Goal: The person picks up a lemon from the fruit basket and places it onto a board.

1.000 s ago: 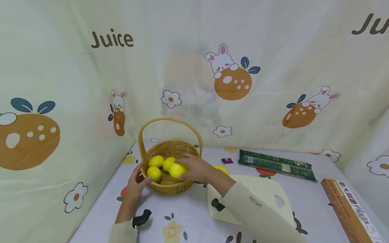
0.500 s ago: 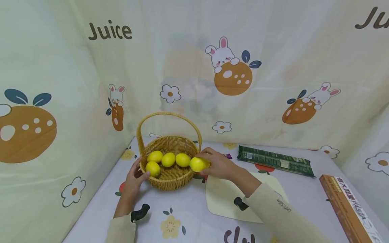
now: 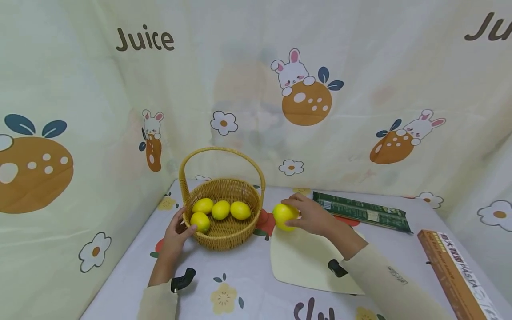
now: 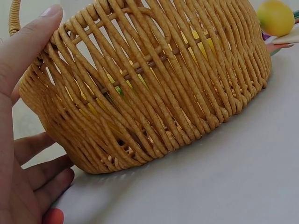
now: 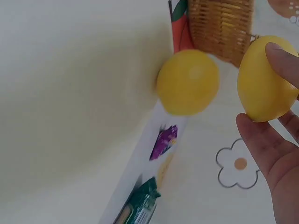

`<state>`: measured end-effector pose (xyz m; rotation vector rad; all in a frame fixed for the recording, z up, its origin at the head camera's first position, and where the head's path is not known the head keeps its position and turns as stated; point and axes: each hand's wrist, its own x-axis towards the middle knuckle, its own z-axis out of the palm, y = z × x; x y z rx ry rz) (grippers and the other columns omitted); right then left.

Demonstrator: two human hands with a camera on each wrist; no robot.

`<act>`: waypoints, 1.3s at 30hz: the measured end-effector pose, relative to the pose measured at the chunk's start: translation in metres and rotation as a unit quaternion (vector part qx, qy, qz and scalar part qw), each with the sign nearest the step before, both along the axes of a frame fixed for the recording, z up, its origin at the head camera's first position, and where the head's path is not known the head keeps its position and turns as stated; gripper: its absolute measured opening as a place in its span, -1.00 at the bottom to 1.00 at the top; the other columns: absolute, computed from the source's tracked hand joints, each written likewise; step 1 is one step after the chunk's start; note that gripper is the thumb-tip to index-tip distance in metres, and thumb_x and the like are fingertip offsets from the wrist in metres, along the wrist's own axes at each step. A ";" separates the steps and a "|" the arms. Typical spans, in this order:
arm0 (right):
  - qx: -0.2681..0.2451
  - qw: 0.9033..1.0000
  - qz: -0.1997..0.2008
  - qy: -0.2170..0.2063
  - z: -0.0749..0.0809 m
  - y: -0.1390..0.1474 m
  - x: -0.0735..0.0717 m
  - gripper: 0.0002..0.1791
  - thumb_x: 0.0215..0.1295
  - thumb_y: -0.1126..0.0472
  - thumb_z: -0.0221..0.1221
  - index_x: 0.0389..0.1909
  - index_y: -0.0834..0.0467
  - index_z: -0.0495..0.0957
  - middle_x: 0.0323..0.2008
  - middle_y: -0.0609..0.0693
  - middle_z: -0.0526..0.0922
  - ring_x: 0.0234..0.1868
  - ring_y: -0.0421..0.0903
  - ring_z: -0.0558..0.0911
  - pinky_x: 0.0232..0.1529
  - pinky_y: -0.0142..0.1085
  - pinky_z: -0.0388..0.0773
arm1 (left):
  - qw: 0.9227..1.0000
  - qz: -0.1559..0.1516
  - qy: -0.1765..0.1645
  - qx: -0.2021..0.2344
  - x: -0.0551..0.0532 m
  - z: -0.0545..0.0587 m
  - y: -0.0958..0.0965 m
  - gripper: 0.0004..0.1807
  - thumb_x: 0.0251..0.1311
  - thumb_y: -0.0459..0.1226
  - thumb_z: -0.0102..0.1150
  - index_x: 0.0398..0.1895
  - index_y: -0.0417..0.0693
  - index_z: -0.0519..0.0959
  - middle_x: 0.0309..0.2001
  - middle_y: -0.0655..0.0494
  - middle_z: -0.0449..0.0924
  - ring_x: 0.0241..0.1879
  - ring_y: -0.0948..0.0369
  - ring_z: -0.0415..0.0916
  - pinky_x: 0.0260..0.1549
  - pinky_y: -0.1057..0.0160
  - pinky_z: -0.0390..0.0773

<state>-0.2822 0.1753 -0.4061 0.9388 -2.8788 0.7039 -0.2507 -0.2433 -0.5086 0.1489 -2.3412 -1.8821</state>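
Note:
My left hand [image 3: 178,235] holds the near left side of a wicker basket [image 3: 226,242], thumb at its rim and fingers along the outer wall in the left wrist view. Several yellow lemons [image 3: 220,210] lie inside the basket. To the right of it, my right hand [image 3: 310,215] pinches another lemon [image 5: 264,79] between thumb and fingertips. Just below that one in the head view, a second lemon [image 5: 188,82] sits at the far left corner of the cream cutting board [image 3: 304,262]. My right forearm covers much of the board.
A green packet [image 3: 364,211] lies at the back right, and a pasta box [image 3: 456,271] along the right edge. In the right wrist view a small purple wrapper [image 5: 164,141] lies past the board. A printed fabric wall [image 3: 256,89] rises behind the table.
My right hand has carried a lemon from over the basket out to the right, to the board's far left corner. My left hand has stayed on the basket.

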 end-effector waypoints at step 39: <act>0.072 0.993 -0.087 -0.020 -0.047 0.087 0.000 -0.36 0.14 0.05 0.39 0.24 0.14 0.48 0.06 0.11 0.45 -0.05 0.07 0.50 0.02 0.11 0.48 | 1.000 -0.006 0.016 0.013 -0.001 -0.002 -0.002 -0.13 0.15 0.07 0.32 0.50 0.37 0.10 0.43 -0.04 0.16 0.33 -0.07 0.20 0.27 -0.13 0.23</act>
